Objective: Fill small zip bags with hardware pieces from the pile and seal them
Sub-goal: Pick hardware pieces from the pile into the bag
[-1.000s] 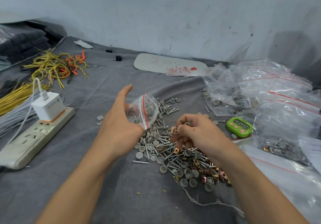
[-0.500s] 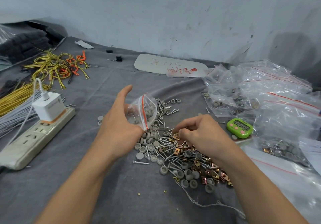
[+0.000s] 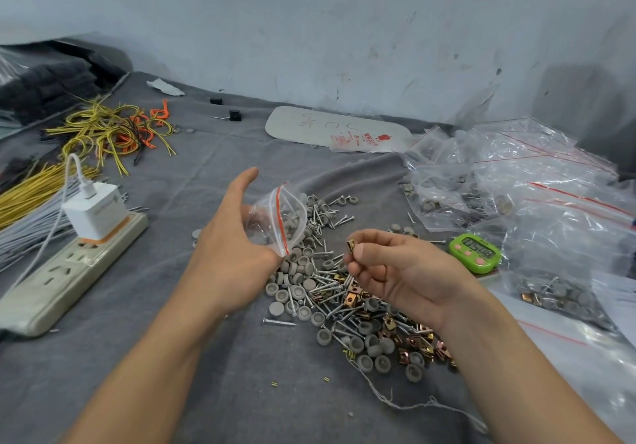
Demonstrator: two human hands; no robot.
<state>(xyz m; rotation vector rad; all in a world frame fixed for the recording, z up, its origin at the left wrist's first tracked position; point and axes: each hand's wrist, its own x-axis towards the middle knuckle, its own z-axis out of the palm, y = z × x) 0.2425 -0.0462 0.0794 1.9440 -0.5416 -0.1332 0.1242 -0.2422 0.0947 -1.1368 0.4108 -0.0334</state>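
My left hand (image 3: 229, 249) holds a small clear zip bag (image 3: 280, 218) with a red seal line, its mouth held open toward the right. Its thumb points up. My right hand (image 3: 395, 271) is raised just above the pile and pinches a small brass clip (image 3: 351, 246) between thumb and forefinger, a short way right of the bag's mouth. The pile of hardware (image 3: 344, 292) lies on the grey cloth below both hands: grey caps, silver screws and brass clips.
A power strip (image 3: 65, 271) with a white charger (image 3: 94, 211) lies at the left, yellow and orange wires (image 3: 110, 132) behind it. A green timer (image 3: 476, 254) and a heap of zip bags (image 3: 516, 185) sit at the right. A white packet (image 3: 335, 130) lies by the wall.
My right hand reached down into the pile, then lifted and turned palm-up with a brass clip pinched in its fingers. My left hand and the bag stayed where they were.
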